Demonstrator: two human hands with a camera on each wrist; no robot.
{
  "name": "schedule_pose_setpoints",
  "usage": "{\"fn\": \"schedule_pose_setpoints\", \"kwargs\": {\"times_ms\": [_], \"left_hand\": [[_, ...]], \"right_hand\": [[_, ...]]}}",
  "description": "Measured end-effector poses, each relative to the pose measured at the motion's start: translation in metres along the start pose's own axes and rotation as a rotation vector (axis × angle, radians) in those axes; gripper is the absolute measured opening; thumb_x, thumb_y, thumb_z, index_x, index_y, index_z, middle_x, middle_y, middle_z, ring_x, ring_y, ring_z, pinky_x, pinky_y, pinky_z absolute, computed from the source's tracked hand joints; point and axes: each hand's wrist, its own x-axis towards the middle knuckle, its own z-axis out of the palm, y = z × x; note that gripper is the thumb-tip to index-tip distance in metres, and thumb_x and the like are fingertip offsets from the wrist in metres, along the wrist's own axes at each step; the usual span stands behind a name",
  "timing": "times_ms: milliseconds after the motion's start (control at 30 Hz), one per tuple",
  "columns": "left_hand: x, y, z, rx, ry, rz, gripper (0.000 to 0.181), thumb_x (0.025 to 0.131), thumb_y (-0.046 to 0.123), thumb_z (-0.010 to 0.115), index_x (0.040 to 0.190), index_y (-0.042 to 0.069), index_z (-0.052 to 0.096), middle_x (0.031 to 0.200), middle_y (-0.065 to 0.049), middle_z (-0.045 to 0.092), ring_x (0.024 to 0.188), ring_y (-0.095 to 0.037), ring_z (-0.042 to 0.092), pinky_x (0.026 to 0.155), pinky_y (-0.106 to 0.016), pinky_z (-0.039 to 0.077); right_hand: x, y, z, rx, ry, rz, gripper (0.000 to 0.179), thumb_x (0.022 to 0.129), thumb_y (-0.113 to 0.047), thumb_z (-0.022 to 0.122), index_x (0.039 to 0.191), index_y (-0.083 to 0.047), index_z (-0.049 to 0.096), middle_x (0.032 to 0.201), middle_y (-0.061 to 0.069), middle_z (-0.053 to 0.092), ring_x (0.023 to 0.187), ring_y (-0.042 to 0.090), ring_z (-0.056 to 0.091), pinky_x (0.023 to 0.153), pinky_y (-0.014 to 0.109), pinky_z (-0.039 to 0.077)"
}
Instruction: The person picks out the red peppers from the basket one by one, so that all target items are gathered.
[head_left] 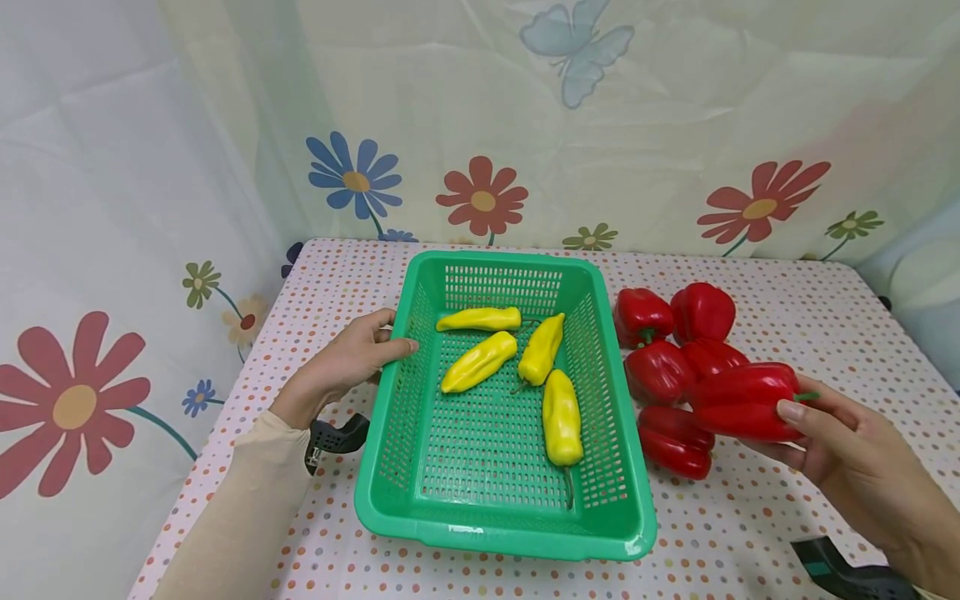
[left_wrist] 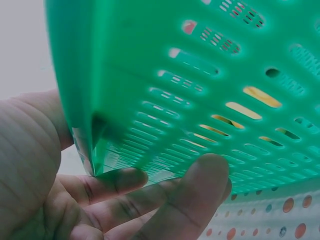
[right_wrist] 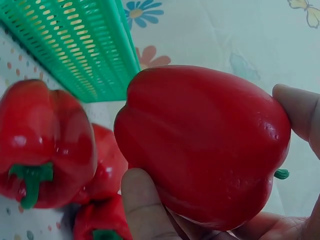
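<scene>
A green plastic basket [head_left: 465,454] with slotted walls holds several yellow peppers [head_left: 480,362]. On its left side my left hand [head_left: 348,358] grips the rim, thumb over the top edge and fingers against the outer wall, as the left wrist view shows. My right hand [head_left: 862,458] holds a red bell pepper [head_left: 742,402] on its side, its green stem toward the palm. The thumb presses one side and the fingers wrap the other. This pepper overlaps other red bell peppers [head_left: 675,446] in the head view; several lie grouped beside the basket's right wall.
The table wears a dotted cloth [head_left: 795,317]. Behind it hangs a pale curtain [head_left: 675,125] with printed flowers and a butterfly; another curtain [head_left: 90,208] hangs along the left. The red peppers sit close against the basket's right side.
</scene>
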Motion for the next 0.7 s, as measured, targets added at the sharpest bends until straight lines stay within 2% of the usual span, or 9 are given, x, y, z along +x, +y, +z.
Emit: {"fn": "schedule_pose_setpoints", "kwargs": {"times_ms": [167,433,700], "left_hand": [[0.000,0.000,0.000,-0.003,0.004,-0.003,0.047,0.104,0.013,0.059,0.146,-0.002,0.045,0.114,-0.028,0.070,0.084,-0.028,0.077,0.074,-0.047,0.067],[0.000,-0.001,0.001,-0.008,0.008,-0.002,0.047,0.104,0.012,0.059,0.147,-0.002,0.045,0.112,-0.028,0.070,0.082,-0.028,0.077,0.073,-0.047,0.067],[-0.001,0.000,0.001,-0.011,0.010,-0.009,0.047,0.105,0.012,0.059,0.147,-0.002,0.045,0.114,-0.028,0.069,0.083,-0.028,0.077,0.073,-0.047,0.067]], "right_hand": [[-0.003,0.003,-0.005,0.030,0.000,0.000,0.037,0.110,-0.007,0.046,0.139,-0.030,0.049,0.129,-0.016,0.059,0.098,0.006,0.073,0.072,0.029,0.066],[-0.003,0.010,-0.013,0.022,0.063,0.050,0.034,0.109,-0.009,0.051,0.133,-0.033,0.051,0.123,-0.020,0.061,0.093,0.002,0.072,0.069,0.030,0.066],[-0.005,0.019,-0.022,0.054,0.096,0.065,0.036,0.109,-0.009,0.050,0.136,-0.032,0.046,0.122,-0.024,0.062,0.094,0.001,0.073,0.069,0.030,0.066]]}}
